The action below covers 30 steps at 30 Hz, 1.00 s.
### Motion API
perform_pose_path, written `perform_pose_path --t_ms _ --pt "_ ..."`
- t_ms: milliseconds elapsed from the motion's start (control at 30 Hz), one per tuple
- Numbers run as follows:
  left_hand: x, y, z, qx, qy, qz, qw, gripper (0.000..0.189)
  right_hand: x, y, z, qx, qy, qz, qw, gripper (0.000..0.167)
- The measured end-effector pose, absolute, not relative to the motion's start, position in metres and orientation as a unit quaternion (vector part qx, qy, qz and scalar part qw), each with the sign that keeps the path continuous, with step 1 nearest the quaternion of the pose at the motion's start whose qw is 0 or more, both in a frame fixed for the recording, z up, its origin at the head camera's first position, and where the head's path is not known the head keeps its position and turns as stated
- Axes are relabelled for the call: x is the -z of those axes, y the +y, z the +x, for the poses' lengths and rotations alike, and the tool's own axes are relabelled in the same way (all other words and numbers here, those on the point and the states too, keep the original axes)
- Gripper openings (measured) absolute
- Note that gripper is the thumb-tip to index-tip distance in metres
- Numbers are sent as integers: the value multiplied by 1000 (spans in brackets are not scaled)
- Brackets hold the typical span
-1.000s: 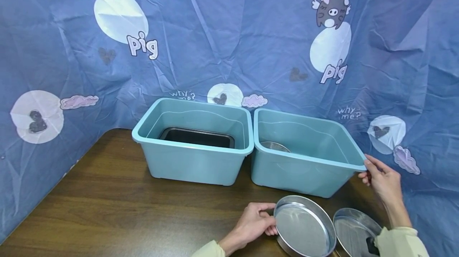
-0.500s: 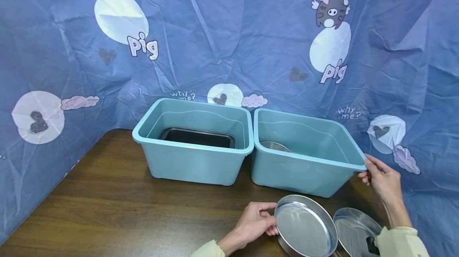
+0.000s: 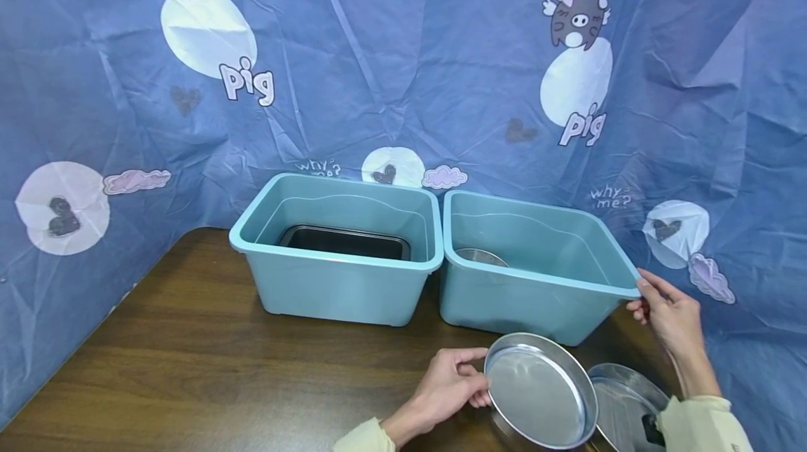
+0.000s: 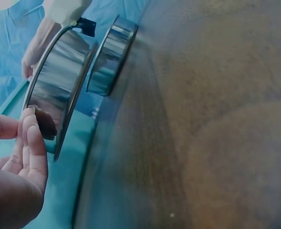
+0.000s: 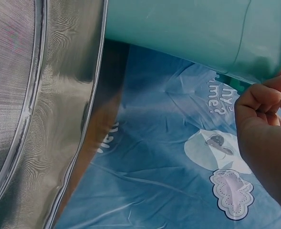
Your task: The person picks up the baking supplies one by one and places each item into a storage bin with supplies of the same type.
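My left hand pinches the rim of a round metal sieve with fine mesh. In the left wrist view the sieve stands off the brown table, its shiny wall at my fingertips. My right hand grips the front right rim corner of the right blue-green bin; its thumb and fingers also show at the bin edge in the right wrist view. A second sieve lies on the table, partly covered by the right sleeve. Inside the right bin, the top of another round metal piece shows behind the front wall.
A matching blue-green bin stands close on the left, with a dark rectangular pan inside. Both bins sit on a brown wooden table. A blue cloth with pig prints hangs behind and at the sides.
The left hand has raised the sieve slightly and moved it a little toward the right bin. The right hand has kept its grip on the bin rim.
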<state>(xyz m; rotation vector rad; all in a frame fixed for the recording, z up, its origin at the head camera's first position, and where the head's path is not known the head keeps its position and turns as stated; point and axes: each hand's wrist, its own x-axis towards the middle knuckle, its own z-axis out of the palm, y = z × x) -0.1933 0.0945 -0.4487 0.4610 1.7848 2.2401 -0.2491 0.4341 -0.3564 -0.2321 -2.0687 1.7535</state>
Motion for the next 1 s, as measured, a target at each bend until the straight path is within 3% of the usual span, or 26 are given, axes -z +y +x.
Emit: perform_pose_path --t_ms 133,300,467,700,867,1000 --pt "446 94 -193 -768 609 159 115 51 356 434 -249 -631 -742 -83 210 26" --pt "441 93 -192 -771 605 164 117 50 356 435 -249 -628 -745 -85 208 32" --pt "435 93 -192 -768 608 163 120 49 357 436 -248 -645 -731 -77 210 16" --pt "428 90 -192 -764 609 175 120 49 359 437 -250 -659 -719 -53 215 29" --pt "420 90 -194 -758 614 190 116 47 359 437 -251 -641 -734 -60 216 16" --pt "414 89 -196 -752 619 195 112 47 359 438 -251 -628 -744 -74 214 25"
